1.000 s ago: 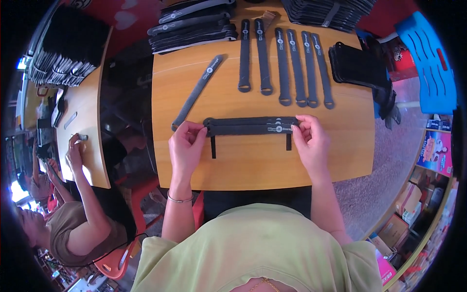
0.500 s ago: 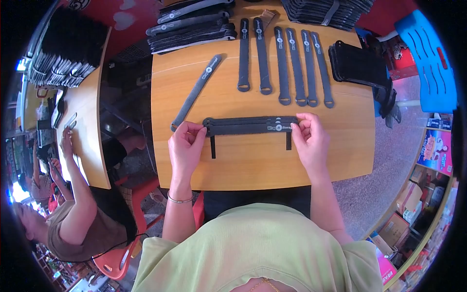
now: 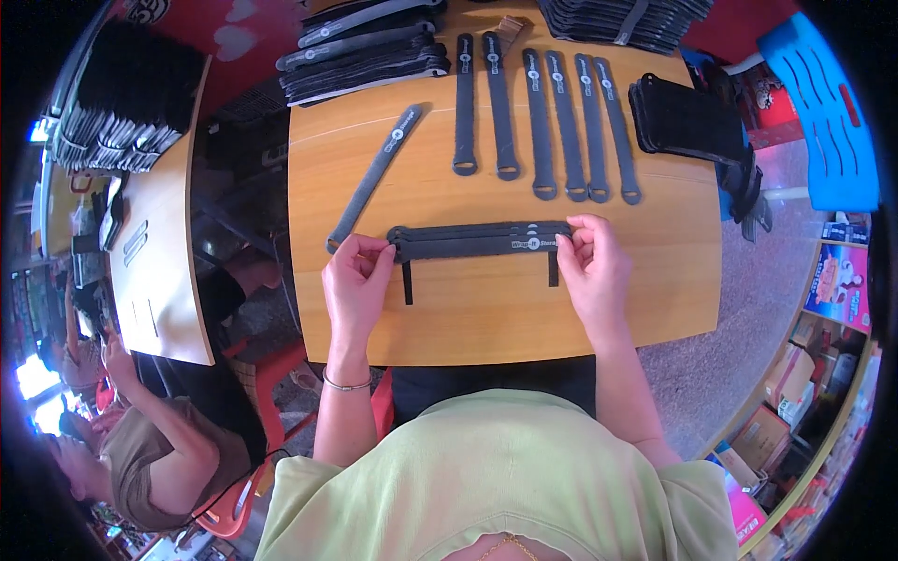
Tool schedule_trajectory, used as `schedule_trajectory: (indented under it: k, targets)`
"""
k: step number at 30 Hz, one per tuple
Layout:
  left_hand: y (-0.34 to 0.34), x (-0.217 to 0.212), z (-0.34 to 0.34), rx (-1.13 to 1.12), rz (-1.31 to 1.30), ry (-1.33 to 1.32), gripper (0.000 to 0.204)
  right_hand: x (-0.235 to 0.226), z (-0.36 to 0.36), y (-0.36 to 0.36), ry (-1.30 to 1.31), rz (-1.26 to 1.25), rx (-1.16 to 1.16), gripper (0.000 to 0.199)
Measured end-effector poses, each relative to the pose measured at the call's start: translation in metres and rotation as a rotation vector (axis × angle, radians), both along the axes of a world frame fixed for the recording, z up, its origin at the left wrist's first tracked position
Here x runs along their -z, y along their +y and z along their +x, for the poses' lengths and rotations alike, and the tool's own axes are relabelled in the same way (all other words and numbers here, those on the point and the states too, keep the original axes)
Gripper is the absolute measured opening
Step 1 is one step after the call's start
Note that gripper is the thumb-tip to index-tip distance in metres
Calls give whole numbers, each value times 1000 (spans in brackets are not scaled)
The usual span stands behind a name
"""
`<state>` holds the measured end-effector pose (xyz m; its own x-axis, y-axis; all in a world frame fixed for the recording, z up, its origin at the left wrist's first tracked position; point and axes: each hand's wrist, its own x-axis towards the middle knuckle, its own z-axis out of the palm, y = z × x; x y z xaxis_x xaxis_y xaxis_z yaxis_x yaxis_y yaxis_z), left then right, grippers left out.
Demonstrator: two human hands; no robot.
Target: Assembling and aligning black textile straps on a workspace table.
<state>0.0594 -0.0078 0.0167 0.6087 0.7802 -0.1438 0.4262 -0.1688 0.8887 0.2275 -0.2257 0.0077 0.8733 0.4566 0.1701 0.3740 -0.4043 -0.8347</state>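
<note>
Two hands [image 3: 357, 283] [image 3: 597, 271] in narrow thumb-and-finger pinches, at opposite ends of a layered stack of dark straps [image 3: 458, 247].

Fingers [image 3: 381, 268] partly hide both ends of the stacked straps [image 3: 463, 246]. The top edge crops a dark pile [image 3: 613, 26]; a co-worker's hand [image 3: 118, 363] is blurred.

On my feed the left hand [image 3: 356, 282] and right hand [image 3: 599, 273] pinch opposite ends of a small stack of dark straps [image 3: 458, 247], two black strips [image 3: 408, 283] jutting from beneath. Farther up the bench [image 3: 496, 327] I count six loose straps [image 3: 542, 131], plus a slanted strap [image 3: 376, 176] near the left hand; a seated co-worker [image 3: 173, 458] is at left.
</note>
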Motion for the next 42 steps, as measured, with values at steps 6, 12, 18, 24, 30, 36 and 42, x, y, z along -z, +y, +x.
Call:
schedule_trajectory:
  k: [6,12,18,24,30,36,42]
  targets:
    - [-1,2,1,-6,23,-14,5,0,-1,0,-20,-9,0,28]
    - [-3,-2,3,-7,72,12,7,-2,0,1,-84,-4,3,33]
    - [-9,-4,3,-26,199,38,8,-4,1,0,-64,20,-25,41]
    - [-6,-13,-2,-13,280,56,13,-5,0,-5,10,145,-52,43]
    - [27,-12,-2,2,1104,137,28,-9,-2,-8,74,171,-13,33]
    - [34,-3,-8,10,735,191,30,-7,-2,-7,-4,172,-21,31]
    - [24,-13,-14,-91,619,20,14,-10,-2,-9,22,171,-34,34]
